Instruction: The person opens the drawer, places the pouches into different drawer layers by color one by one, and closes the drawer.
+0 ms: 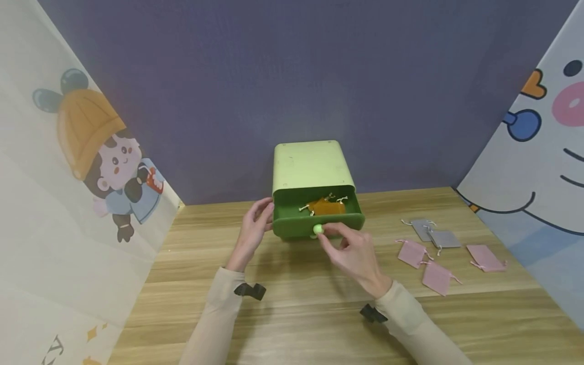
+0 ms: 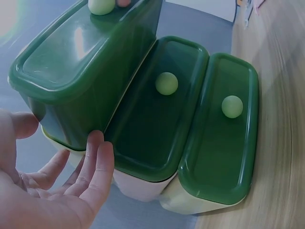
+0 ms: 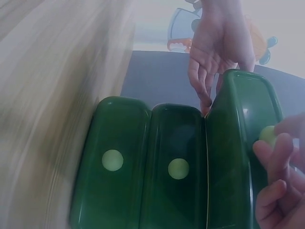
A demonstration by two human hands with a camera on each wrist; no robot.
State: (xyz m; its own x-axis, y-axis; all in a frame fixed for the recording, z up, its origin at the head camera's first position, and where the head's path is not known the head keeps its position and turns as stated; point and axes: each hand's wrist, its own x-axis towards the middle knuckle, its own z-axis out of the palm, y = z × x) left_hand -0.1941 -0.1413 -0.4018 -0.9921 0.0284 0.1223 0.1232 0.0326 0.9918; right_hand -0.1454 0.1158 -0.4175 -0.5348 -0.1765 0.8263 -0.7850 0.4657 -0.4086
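Observation:
A small drawer cabinet [image 1: 311,163] with a pale yellow-green top stands against the back wall. Its green top drawer [image 1: 293,226] is pulled out, and orange drawstring pouches [image 1: 327,208] lie inside. My right hand [image 1: 358,251] pinches the round light-green knob [image 1: 318,229] on the drawer front between thumb and fingers. At the cabinet's left side is my left hand [image 1: 252,230], its fingers loosely bent; in the left wrist view, fingertips [image 2: 96,138] reach the cabinet's side just under the drawer. Two lower drawers [image 2: 143,129] with similar knobs are closed.
Right of the cabinet, grey drawstring pouches [image 1: 444,239] and several pink pouches [image 1: 437,278] lie on the wooden table [image 1: 292,314]. A dark wall [image 1: 205,101] rises behind. Printed panels [image 1: 55,203] flank both sides.

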